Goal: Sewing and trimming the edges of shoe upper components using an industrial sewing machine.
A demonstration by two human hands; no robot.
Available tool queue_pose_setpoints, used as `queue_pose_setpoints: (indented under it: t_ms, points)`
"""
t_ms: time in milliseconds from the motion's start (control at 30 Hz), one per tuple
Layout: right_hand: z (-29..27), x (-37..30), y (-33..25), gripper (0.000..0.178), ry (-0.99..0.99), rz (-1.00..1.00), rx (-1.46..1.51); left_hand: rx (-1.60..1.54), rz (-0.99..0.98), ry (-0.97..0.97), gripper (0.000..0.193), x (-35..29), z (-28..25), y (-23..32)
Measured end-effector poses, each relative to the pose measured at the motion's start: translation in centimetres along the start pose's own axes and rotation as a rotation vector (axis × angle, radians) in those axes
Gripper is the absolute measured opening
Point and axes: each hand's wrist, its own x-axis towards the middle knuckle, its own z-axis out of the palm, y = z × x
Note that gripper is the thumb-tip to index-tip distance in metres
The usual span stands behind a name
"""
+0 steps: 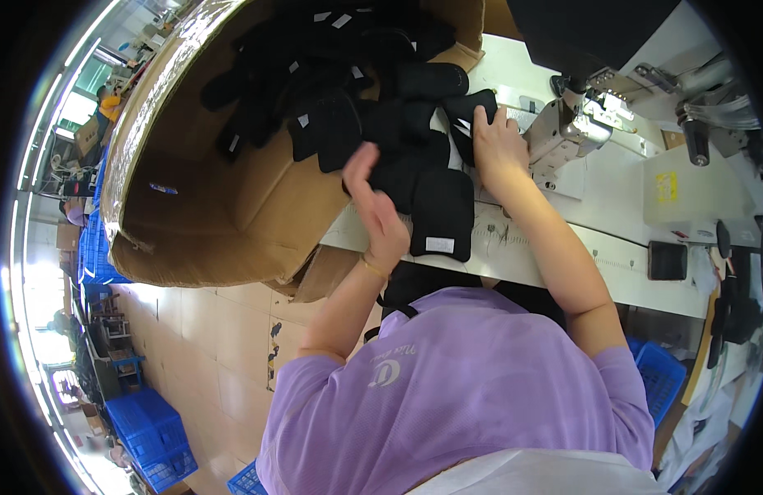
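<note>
Lying just left of the sewing machine, a black padded piece is touched by the right hand; its fingers are bent over the piece, and whether it is gripped can't be told (underside hidden). Farther left of the machine, the left hand is held loosely open, fingers extended, nothing seen in it. Between that hand and the machine, more black pieces are heaped on the white table. Well left of the machine, a cardboard box is part-filled with similar pieces, some white-labelled.
</note>
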Motion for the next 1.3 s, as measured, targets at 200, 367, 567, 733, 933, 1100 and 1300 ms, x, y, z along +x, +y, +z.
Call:
queue_pose_setpoints:
  t_ms: [200, 367, 567, 733, 933, 1100, 1300]
  points:
    - [-0.1, 0.9, 0.2, 0.058, 0.084, 0.036, 0.141, 0.513, 0.374, -0.900, 0.053, -2.2, 1.3, 2.7]
    - [-1.3, 1.9, 0.0, 0.075, -0.103, 0.227, 0.354, 0.477, 0.340, -0.841, 0.054, -2.3, 3.1, 0.6]
    - [-4.1, -2.3, 0.6, 0.062, 0.402, -0.229, 0.586, 0.461, 0.358, -0.890, 0.052, -2.3, 4.1, -0.1]
    - [-7.9, -8.6, 5.7, 0.028, 0.298, 0.134, 1.158, 0.202, 0.574, -0.526, 0.045, -0.7, 3.2, 2.2]
    - [-8.9, -11.7, 7.7, 0.023, 0.148, 0.189, 1.412, -0.155, -0.073, -0.667, 0.042, 6.7, 7.9, 4.3]
    - [-8.9, -12.3, 8.5, 0.021, 0.166, 0.174, 1.198, -0.255, -0.299, -1.099, 0.022, 11.1, 10.9, 4.7]
    - [-9.8, -12.9, 7.5, 0.016, 0.056, 0.118, 1.280, -0.364, -0.508, -1.226, 0.026, 14.7, 10.7, 3.7]
